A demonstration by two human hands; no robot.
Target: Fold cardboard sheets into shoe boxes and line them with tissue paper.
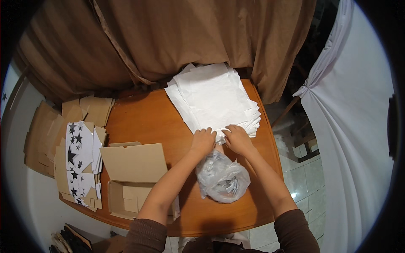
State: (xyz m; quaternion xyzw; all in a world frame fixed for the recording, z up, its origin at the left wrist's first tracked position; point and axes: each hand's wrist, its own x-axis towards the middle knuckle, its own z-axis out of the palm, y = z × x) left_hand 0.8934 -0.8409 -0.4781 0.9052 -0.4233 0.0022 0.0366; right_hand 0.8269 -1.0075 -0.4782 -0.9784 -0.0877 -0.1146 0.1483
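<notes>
Both arms stretch forward over a wooden table to the near edge of a loose stack of white paper sheets [215, 95]. My left hand [204, 141] has its fingers curled down at that edge. Beside it, my right hand [238, 139] is bent the same way, its fingertips pointing left. A small crumpled bit of white paper [220, 136] shows between them, gripped at the fingertips; its lower part is hard to make out. Just below my hands sits a translucent plastic bag [223, 179], bunched up with an open mouth and greyish contents that I cannot name.
An open cardboard box [134, 162] with cardboard pieces inside stands left of my left forearm. Farther left lie star-printed white sheets [78, 160] on flattened cardboard [42, 141]. A brown curtain [177, 38] hangs behind the wooden table [139, 114]; a white cloth [346, 126] hangs at right.
</notes>
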